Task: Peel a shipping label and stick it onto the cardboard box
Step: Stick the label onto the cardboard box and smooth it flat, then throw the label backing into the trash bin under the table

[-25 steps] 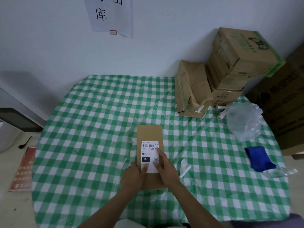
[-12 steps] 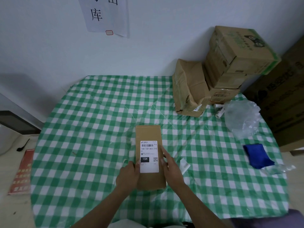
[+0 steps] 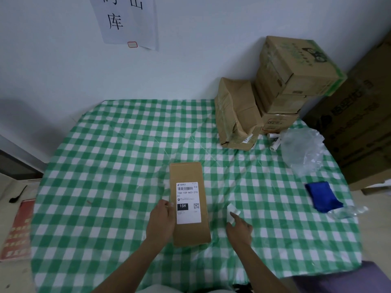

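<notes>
Both jobs look done: shipping label (image 3: 188, 203) sits flat on the cardboard box (image 3: 189, 203); my left hand (image 3: 160, 222) steadies its left side, fingers together, while my right hand (image 3: 238, 227), forefinger out, touches the backing paper (image 3: 232, 212) just right, probably to clear next.

The cardboard box (image 3: 189, 203) hides the left hand's fingertips (image 3: 167, 205) along its near-left edge; small print on its shipping label (image 3: 188, 202) is unreadable.

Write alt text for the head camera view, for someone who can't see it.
A flat cardboard box with a white shipping label stuck on top lies on a green checked tablecloth. The left hand rests against its left edge, while the right hand reaches for a white paper scrap beside it.
</notes>
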